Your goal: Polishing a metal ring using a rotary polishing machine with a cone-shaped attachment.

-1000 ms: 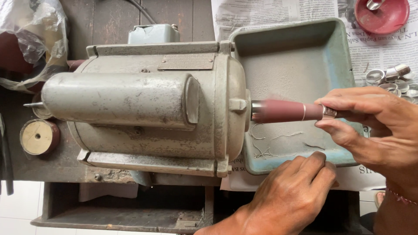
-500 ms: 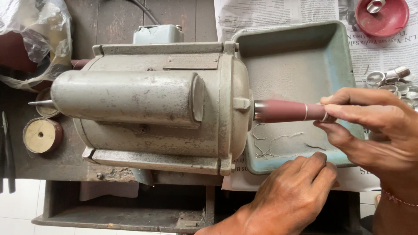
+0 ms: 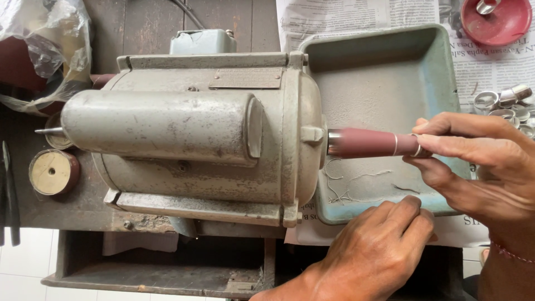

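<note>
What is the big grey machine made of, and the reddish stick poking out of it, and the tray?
The machine looks like painted cast metal: dull grey, chipped, with bolted seams. The reddish stick seems wrapped in sandpaper, matte and grainy, though that is hard to confirm. The tray looks like sheet metal with worn blue-green paint. The ring at the right hand's fingertips shines like metal.

A crumpled clear plastic bag [image 3: 42, 50] lies at the counter's far left corner, wrapped around something dark red. A small rectangular metal plate [image 3: 245, 78], dull grey like its housing, is fixed flat on the top face of the motor [image 3: 189, 139] near its far edge. Printed newspaper sheets [image 3: 340, 19], white with black columns, cover the counter's far right corner.
</note>
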